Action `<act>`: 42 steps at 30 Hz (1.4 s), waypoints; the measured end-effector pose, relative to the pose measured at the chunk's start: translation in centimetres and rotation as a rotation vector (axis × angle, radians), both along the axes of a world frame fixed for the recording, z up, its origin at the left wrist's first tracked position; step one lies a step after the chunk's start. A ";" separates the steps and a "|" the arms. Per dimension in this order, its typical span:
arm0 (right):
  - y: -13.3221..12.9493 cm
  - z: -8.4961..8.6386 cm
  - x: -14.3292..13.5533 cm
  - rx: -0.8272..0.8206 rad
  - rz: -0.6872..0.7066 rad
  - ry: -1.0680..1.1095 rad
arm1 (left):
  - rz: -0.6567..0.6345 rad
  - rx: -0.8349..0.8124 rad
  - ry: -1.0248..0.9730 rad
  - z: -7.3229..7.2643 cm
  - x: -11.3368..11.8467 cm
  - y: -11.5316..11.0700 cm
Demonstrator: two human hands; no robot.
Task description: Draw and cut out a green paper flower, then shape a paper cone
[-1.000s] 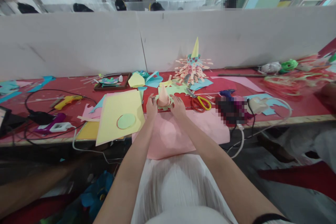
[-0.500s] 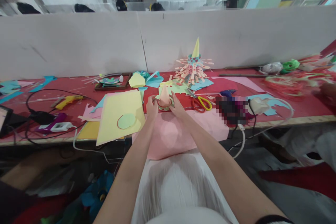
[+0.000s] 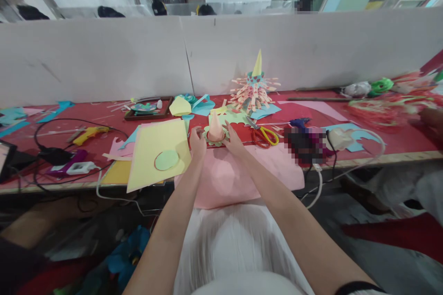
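Note:
A pale pink paper cone (image 3: 216, 128) stands upright on a small green paper piece with a scalloped rim (image 3: 219, 143), over the red table. My left hand (image 3: 198, 142) is at the left edge of this piece, fingers apart and curved, a little away from the cone. On the other side my right hand (image 3: 234, 141) has its fingers and thumb at the scalloped rim and appears to grip it. Scissors (image 3: 269, 136) with red and yellow handles lie right of my right hand. Pink paper (image 3: 224, 177) spreads beneath my wrists and hangs over the table edge.
Yellow sheets (image 3: 147, 147) with a green paper disc (image 3: 166, 160) lie to the left. Behind stands a fringed paper piece with a yellow cone (image 3: 258, 64). A yellow glue gun (image 3: 90, 134), cables and a tray (image 3: 129, 114) occupy the left; a blurred item (image 3: 302, 143) is right.
My left hand has drawn slightly left, away from the cone's base. The dark reddish edge seen around the base shows less now. My right hand has barely moved.

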State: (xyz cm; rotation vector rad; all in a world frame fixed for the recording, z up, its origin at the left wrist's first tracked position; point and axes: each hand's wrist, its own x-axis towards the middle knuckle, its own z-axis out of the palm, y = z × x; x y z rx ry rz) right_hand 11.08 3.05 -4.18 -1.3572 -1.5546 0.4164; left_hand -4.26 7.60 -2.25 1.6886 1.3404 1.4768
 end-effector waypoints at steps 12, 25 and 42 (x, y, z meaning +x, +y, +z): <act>0.0 0.1 0.4 -0.126 -0.460 0.032 | -0.021 -0.002 0.131 0.1 0.2 0.1; 0.5 -0.5 0.7 -0.044 -0.125 0.335 | -0.076 -0.088 0.431 -0.6 0.0 0.3; 0.5 -0.5 1.8 -0.036 -0.027 0.870 | -0.117 0.166 0.181 -0.1 0.5 -0.5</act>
